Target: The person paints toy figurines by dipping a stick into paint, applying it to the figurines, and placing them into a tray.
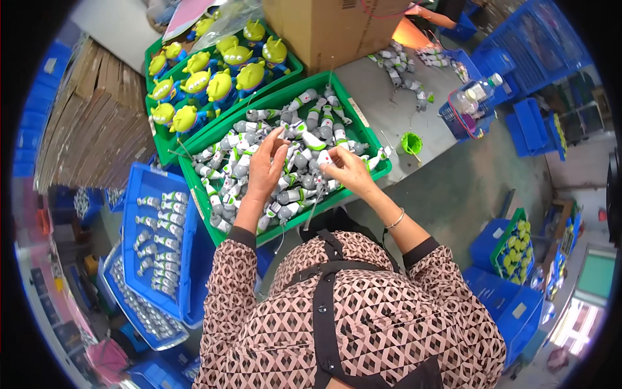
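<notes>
My left hand (pixel 262 170) is over a green tray (pixel 372 144) heaped with small grey, white and green toy limb pieces (pixel 233 139). Its thumb and fingers are apart, and the fingertips come close to a limb piece (pixel 313 141) that lies between my two hands. Whether they touch it is hard to tell. Thumb and fingers of my right hand (pixel 353 172) are closed on another white limb piece (pixel 325 157), partly covered by the fingers.
Behind stands a green crate of yellow-green alien figures (pixel 220 84), beside a cardboard box (pixel 324 32). At left, a blue tray (pixel 133 259) bears rows of limb pieces near stacked cardboard (pixel 97 123). A small green cup (pixel 409 144) and a bottle basket (pixel 463 117) are at right.
</notes>
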`<state>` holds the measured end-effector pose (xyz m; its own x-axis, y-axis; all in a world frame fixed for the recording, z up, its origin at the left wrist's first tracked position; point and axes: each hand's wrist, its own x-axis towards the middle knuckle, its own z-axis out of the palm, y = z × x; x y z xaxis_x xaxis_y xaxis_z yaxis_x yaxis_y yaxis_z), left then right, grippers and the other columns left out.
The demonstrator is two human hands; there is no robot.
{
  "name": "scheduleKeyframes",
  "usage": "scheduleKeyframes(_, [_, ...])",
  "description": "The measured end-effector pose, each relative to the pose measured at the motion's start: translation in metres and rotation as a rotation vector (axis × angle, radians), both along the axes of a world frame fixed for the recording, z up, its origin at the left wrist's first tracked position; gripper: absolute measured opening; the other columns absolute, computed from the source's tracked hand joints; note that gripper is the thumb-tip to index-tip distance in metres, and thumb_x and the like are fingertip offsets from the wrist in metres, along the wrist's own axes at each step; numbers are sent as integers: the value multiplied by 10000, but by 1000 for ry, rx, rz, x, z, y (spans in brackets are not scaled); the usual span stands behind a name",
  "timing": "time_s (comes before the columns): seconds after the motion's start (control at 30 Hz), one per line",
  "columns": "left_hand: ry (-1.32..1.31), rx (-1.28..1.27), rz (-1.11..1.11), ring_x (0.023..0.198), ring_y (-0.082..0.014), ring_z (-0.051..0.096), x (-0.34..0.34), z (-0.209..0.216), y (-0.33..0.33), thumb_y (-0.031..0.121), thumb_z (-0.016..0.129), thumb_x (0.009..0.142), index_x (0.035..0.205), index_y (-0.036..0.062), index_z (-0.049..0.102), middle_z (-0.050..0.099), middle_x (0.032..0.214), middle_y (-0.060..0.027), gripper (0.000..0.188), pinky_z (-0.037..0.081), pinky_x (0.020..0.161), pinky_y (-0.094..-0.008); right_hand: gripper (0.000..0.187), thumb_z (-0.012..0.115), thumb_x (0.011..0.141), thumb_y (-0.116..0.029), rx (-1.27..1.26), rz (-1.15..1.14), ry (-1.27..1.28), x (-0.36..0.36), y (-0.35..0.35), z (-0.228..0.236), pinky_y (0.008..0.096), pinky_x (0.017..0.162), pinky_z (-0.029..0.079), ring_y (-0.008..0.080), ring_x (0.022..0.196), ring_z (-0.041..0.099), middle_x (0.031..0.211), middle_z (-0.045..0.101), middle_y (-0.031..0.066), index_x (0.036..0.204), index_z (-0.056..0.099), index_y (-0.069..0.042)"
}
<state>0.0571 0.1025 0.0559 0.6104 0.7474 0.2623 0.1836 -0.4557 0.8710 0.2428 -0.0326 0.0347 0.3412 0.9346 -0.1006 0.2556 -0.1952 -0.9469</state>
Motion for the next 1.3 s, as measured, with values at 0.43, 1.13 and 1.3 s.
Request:
scheduleKeyframes(0.43, [46, -557, -324, 754, -79, 579, 24, -36, -13, 279, 514, 974, 1094, 31, 655, 586, 808, 17, 310, 497, 669, -249, 441, 670, 880, -302, -198, 149, 724, -31, -79, 10, 243, 619, 497, 108, 831, 570, 1029, 556, 53, 1170, 470, -38])
scheduleKeyframes(1.13, [195, -584, -274, 991, -149, 562, 42, -6, -19, 317, 546, 878, 1064, 25, 673, 657, 1067, -55, 369, 408, 869, -277, 458, 744, 776, -206, -127, -467, -284, 134, -150, -81, 336, 623, 485, 178, 732, 605, 830, 594, 52, 1135, 512, -43])
scheduleKeyframes(1.3, [179, -586, -287, 930, -108, 559, 51, -11, -18, 303, 571, 890, 1074, 20, 670, 643, 1026, -30, 353, 429, 821, -253, 162, 656, 839, -187, -23, -339, -676, 176, -115, -79, 387, 682, 488, 295, 806, 609, 871, 618, 87, 957, 624, -80])
